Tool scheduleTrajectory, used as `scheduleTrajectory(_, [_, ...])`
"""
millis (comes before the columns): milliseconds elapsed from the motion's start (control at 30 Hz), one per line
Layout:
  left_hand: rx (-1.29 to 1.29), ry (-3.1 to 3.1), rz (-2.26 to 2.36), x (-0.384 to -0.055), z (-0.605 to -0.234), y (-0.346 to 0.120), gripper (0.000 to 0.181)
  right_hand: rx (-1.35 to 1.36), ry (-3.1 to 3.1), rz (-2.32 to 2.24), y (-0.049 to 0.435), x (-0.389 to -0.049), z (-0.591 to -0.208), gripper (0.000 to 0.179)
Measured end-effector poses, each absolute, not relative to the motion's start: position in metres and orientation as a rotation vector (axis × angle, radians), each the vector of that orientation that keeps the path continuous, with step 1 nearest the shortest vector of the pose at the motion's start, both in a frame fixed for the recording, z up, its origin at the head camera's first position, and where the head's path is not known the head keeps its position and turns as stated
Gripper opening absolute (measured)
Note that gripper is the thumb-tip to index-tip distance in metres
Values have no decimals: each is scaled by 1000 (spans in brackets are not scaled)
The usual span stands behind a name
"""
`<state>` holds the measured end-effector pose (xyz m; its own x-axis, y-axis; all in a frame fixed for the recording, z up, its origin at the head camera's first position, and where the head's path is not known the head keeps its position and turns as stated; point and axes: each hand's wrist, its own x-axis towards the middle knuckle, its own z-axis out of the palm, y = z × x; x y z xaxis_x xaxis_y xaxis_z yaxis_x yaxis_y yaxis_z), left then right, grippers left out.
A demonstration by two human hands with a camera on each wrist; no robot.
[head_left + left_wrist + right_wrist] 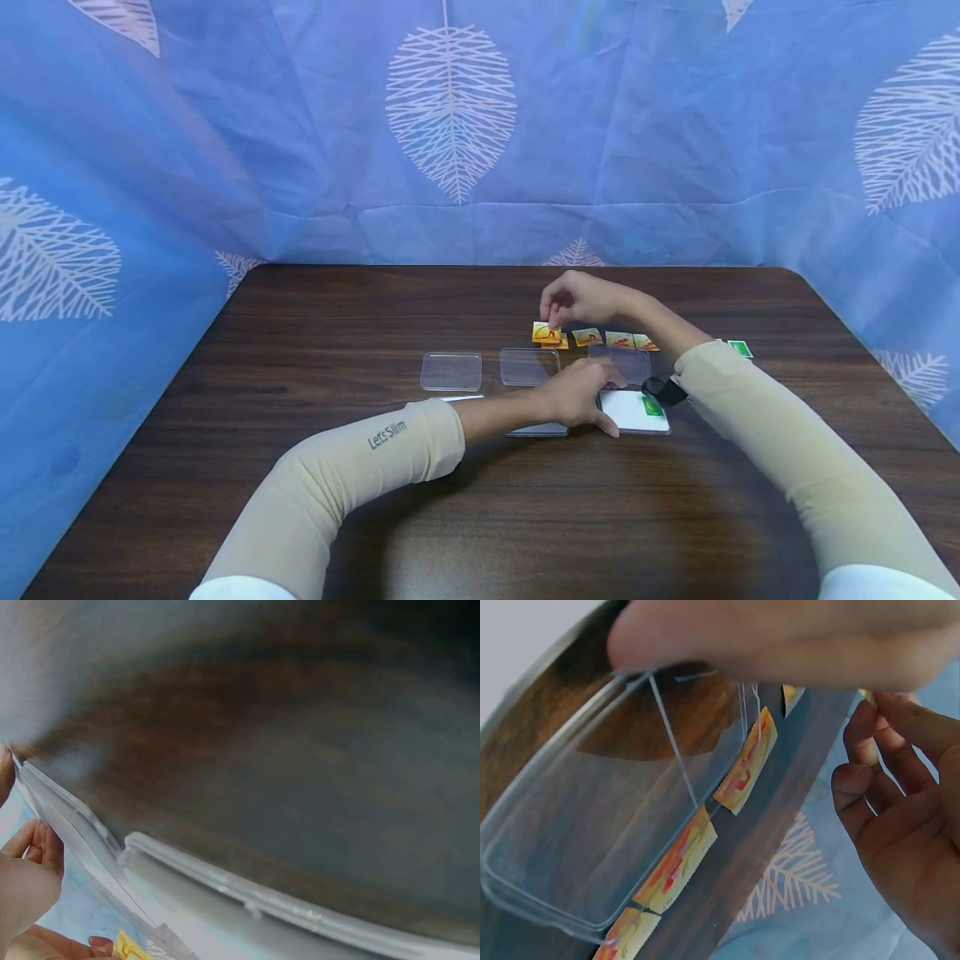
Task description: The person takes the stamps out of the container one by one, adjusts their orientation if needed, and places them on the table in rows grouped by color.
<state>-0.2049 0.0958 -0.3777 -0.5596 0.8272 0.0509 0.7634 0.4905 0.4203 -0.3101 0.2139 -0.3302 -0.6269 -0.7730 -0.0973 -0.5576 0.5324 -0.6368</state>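
Note:
My left hand (581, 392) spans the left end of the right white box (622, 412), thumb at its near edge and fingers toward its far edge. A green sachet (652, 406) lies on the white surface of that box. Farther back, my right hand (577, 298) pinches an orange-and-yellow sachet (543, 332) between thumb and fingertips, just above another one like it. The held sachet also shows in the left wrist view, as a yellow corner (129, 948). Blurred left fingers (780, 645) hang over a clear plastic lid (592, 817) in the right wrist view.
Behind the boxes lies a row of orange sachets (619, 339); a green sachet (739, 348) is at its right. Clear lids (451, 372) stand in line with a middle lid (529, 367). Another white box (543, 431) is partly under my left forearm. Blue patterned cloth (315, 125) borders the table.

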Motion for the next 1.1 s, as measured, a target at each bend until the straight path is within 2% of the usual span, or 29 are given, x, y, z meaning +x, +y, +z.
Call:
scheduleTrajectory(367, [1350, 2543, 623, -203, -379, 97, 65, -1156, 2299, -804, 207, -318, -339, 7])
scheduleTrajectory(833, [1376, 2565, 617, -206, -378, 96, 66, -1158, 2304, -787, 199, -322, -329, 12])
scheduleTrajectory(1100, [1356, 2559, 601, -205, -379, 96, 65, -1152, 2295, -783, 194, -325, -336, 19])
